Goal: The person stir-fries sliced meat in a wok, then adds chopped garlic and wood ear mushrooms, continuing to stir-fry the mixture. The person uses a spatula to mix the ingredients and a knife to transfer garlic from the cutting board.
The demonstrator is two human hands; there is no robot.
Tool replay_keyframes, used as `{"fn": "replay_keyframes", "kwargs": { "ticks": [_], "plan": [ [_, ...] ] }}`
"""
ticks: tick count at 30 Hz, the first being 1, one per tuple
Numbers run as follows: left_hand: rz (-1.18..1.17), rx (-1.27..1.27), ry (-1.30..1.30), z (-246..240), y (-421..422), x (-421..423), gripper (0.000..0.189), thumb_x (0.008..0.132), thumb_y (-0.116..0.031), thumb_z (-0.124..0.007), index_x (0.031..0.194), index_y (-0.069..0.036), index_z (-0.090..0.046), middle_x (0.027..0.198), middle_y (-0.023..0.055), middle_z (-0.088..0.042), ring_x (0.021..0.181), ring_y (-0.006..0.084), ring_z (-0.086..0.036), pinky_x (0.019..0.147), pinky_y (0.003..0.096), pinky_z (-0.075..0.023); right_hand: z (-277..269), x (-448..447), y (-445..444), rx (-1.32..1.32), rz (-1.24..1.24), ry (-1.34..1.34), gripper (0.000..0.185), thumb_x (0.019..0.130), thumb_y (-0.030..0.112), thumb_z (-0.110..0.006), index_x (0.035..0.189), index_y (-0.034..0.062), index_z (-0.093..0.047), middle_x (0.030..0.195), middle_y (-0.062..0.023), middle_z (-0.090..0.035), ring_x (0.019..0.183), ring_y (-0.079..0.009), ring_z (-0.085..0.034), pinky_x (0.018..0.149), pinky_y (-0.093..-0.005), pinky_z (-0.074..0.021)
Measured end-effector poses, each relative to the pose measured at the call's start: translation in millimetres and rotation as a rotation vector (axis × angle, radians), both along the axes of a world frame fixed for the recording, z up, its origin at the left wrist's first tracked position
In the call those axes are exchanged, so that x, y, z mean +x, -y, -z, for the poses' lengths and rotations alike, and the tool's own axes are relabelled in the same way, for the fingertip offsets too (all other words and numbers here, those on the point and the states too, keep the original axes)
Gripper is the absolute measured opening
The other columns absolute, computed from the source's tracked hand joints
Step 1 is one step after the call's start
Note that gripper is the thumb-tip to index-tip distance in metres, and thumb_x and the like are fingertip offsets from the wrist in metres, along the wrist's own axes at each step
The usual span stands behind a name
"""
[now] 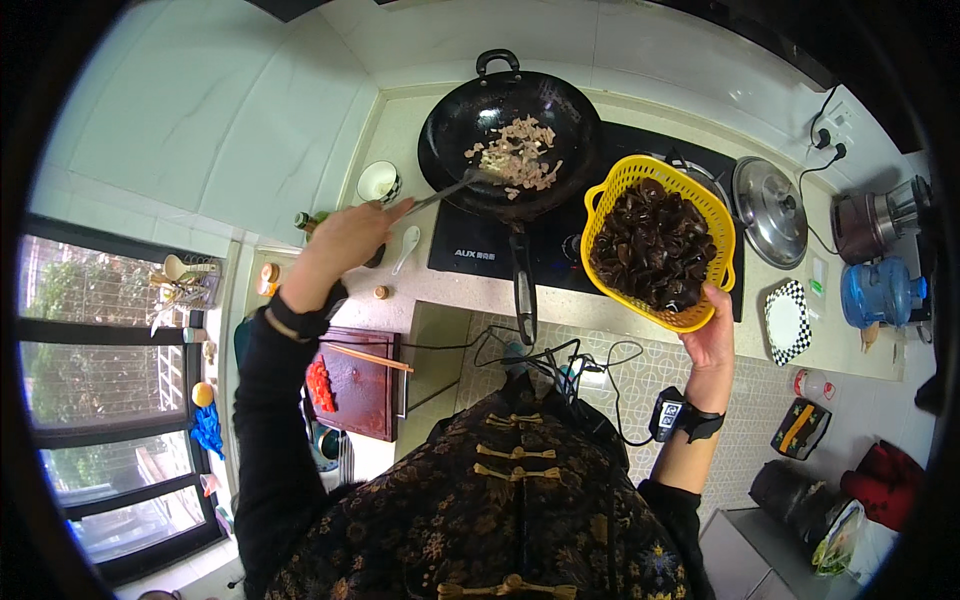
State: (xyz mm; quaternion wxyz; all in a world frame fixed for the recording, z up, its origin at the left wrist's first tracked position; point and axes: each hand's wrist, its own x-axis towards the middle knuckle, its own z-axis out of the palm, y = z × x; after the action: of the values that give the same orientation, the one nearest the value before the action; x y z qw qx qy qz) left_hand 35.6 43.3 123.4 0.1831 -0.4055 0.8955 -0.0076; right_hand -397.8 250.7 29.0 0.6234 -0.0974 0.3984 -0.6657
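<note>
My left hand (351,238) grips the handle of a metal spatula (439,198), whose blade rests inside a black wok (450,139). Sliced cooked meat (529,146) with small pale bits lies in the wok around the blade. The wok sits on the left side of a black AUX cooktop (469,238). On the other side, my right hand (709,330) holds a yellow plastic basket (721,225) by its lower right rim, tilted above the cooktop's right side. Dark wood ear mushrooms (652,244) fill much of the basket.
A bowl (379,182) and a white spoon (406,247) stand left of the cooktop. Chopsticks (371,358) and chopped red pepper (320,384) lie on a cutting board (367,416). Right are a pot lid (769,214) and a checkered dish (787,322). Black cables (555,352) hang before me.
</note>
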Motion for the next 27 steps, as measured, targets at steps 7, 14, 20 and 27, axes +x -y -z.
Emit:
{"fn": "replay_keyframes", "kwargs": {
  "ticks": [7, 14, 20, 27],
  "plan": [
    [0.003, -0.04, 0.016, 16, 13, -5, 0.052, 0.087, -0.009, -0.046, 0.137, -0.021, -0.038, 0.087, 0.0137, -0.059, 0.08, 0.0296, -0.063, 0.066, 0.04, -0.0513, -12, 35, 3, 0.039, 0.141, 0.0, 0.04, 0.083, 0.026, -0.058, 0.116, 0.0039, -0.052, 0.104, -0.0111, -0.063, 0.083, -0.0222, -0.066, 0.056, -0.0315, -0.0583],
    [-0.102, -0.132, -0.117, 61, 53, -39, 0.049, 0.09, -0.007, -0.04, 0.138, -0.015, -0.035, 0.097, 0.0175, -0.058, 0.085, 0.0354, -0.063, 0.071, 0.0425, -0.0524, -29, 47, -6, 0.078, 0.238, -0.056, 0.035, 0.083, 0.026, -0.059, 0.111, 0.0049, -0.054, 0.097, -0.0088, -0.065, 0.074, -0.0188, -0.067, 0.049, -0.0256, -0.0566],
    [-0.109, -0.125, -0.163, 71, 72, -65, 0.058, 0.085, 0.001, -0.04, 0.14, -0.015, -0.032, 0.095, 0.0185, -0.058, 0.083, 0.0356, -0.063, 0.071, 0.0426, -0.0515, -20, 26, -9, -0.01, 0.052, -0.03, 0.034, 0.084, 0.025, -0.058, 0.111, 0.0046, -0.054, 0.098, -0.0084, -0.065, 0.079, -0.0188, -0.066, 0.055, -0.0277, -0.0574],
    [-0.036, -0.099, 0.018, 27, 53, -15, 0.053, 0.087, -0.004, -0.039, 0.134, -0.03, -0.042, 0.095, 0.0124, -0.058, 0.085, 0.0313, -0.063, 0.071, 0.0403, -0.0517, -16, 10, 0, -0.028, 0.057, 0.016, 0.033, 0.084, 0.023, -0.059, 0.111, 0.0046, -0.054, 0.102, -0.0082, -0.064, 0.09, -0.0209, -0.065, 0.072, -0.0344, -0.0575]
  ]
}}
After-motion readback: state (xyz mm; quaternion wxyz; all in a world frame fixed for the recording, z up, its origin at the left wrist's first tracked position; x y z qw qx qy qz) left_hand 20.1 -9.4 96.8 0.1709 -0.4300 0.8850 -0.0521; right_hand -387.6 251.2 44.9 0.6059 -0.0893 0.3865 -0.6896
